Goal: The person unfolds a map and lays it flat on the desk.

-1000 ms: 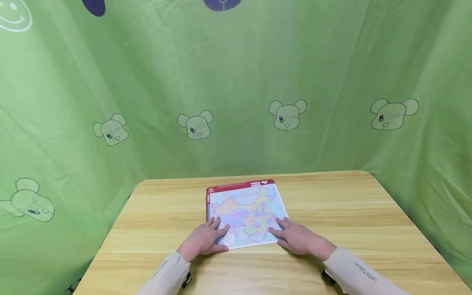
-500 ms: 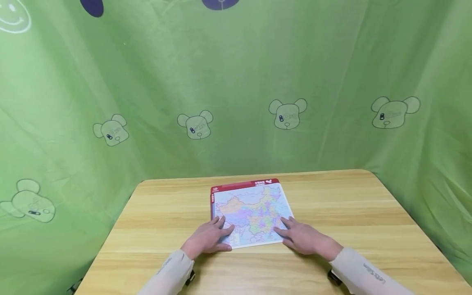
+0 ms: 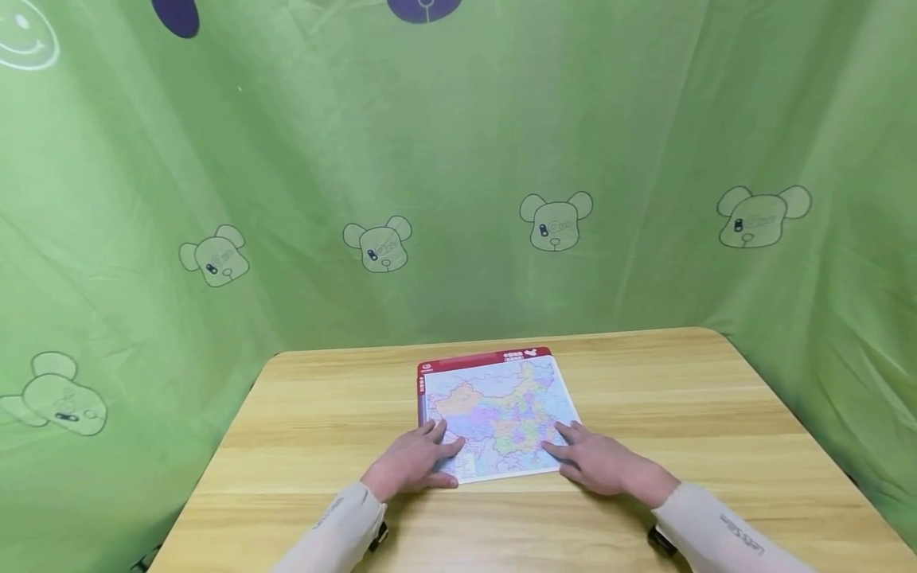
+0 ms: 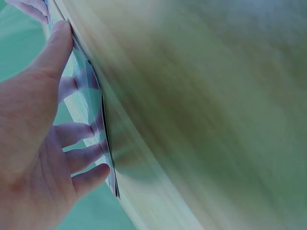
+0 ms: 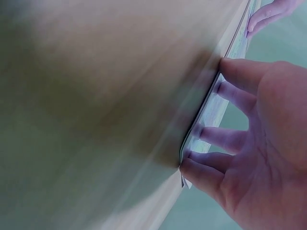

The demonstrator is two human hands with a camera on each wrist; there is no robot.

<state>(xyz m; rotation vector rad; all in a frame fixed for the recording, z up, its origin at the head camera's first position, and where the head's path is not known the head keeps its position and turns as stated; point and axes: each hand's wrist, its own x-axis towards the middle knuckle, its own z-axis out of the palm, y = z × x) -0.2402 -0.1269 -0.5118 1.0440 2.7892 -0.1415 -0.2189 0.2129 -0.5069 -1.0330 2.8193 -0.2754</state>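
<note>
A flat map sheet (image 3: 501, 414) with a red top border and pastel regions lies on the wooden table, turned slightly. On its lower left corner rests my left hand (image 3: 411, 460), fingers spread and fingertips touching the surface. My right hand (image 3: 609, 461) touches the lower right side the same way. In the left wrist view, the left thumb (image 4: 56, 48) meets the near edge and the other fingers press the glossy face. The right wrist view shows the right thumb (image 5: 242, 73) at the sheet's edge, with the fingers on top.
The wooden table (image 3: 322, 414) has rounded far corners. Behind and beside it hangs a green curtain (image 3: 458, 159) printed with bear heads. Light sleeves (image 3: 337, 529) cover both forearms, with a dark strap at each wrist.
The map sheet has slid a little to the right across the table, and both hands have moved along with it. Their spread-finger pose stays the same.
</note>
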